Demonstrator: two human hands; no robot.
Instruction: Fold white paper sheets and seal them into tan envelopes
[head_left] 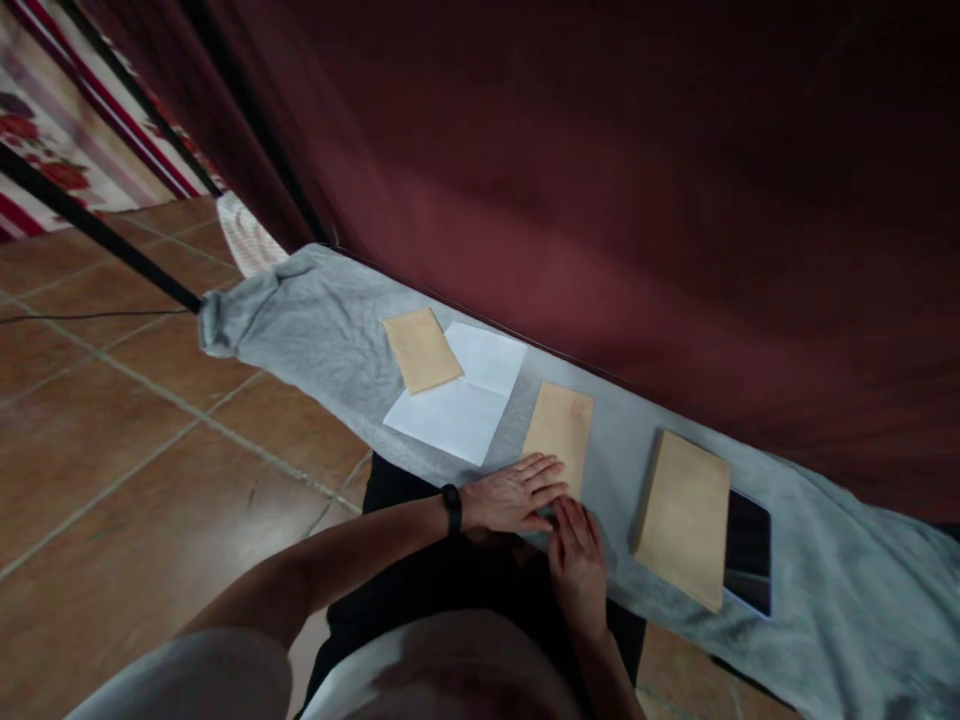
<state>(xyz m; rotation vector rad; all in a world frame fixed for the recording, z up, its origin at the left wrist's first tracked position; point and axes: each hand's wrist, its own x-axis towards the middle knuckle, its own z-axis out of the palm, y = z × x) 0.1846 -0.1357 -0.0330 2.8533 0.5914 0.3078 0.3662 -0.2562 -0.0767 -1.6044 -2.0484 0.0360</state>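
A tan paper envelope point(561, 425) lies flat on the grey cloth in front of me. My left hand point(514, 494), with a dark band on its wrist, rests flat across the envelope's lower part, fingers stretched out. At the near end of the same envelope is my right hand point(579, 562), its fingers held together and curled on the edge. The two hands nearly touch, and they hide the envelope's near edge. To the left, a creased white sheet of paper point(469, 405) lies partly under another tan envelope point(424, 350).
A thick stack of tan envelopes point(686, 520) sits to the right, overlapping a dark-screened phone or tablet point(748, 550). The grey cloth point(315, 310) covers a narrow surface. Behind it hangs a dark red curtain point(562, 200); a black pole point(97, 225) stands at left.
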